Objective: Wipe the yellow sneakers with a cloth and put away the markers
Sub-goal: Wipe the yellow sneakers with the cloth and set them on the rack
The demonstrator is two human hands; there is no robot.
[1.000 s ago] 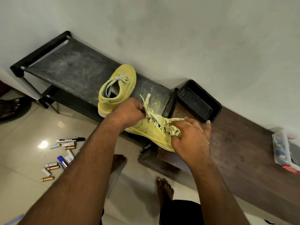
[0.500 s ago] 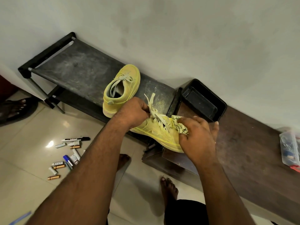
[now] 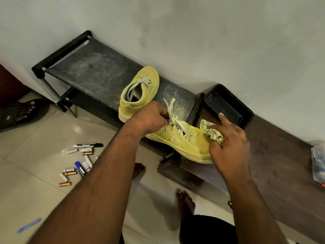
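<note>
One yellow sneaker (image 3: 140,92) stands on the black rack (image 3: 91,74) by the wall. The second yellow sneaker (image 3: 182,141) lies across the gap between the rack and the brown bench (image 3: 274,164). My left hand (image 3: 151,117) grips its heel end beside the laces. My right hand (image 3: 228,140) holds a yellow patterned cloth (image 3: 211,132) against the sneaker's toe, index finger sticking out. Markers (image 3: 88,145) lie scattered on the tiled floor at the left, among small caps and batteries.
A black tray (image 3: 246,111) sits on the bench against the wall. A clear plastic box (image 3: 319,159) is at the right edge. Another person's sandalled foot (image 3: 24,111) shows at the far left. My bare feet (image 3: 186,203) stand below the bench.
My right hand has slid the cloth from the laces toward the toe, uncovering more of the sneaker's top. The left hand keeps its hold.
</note>
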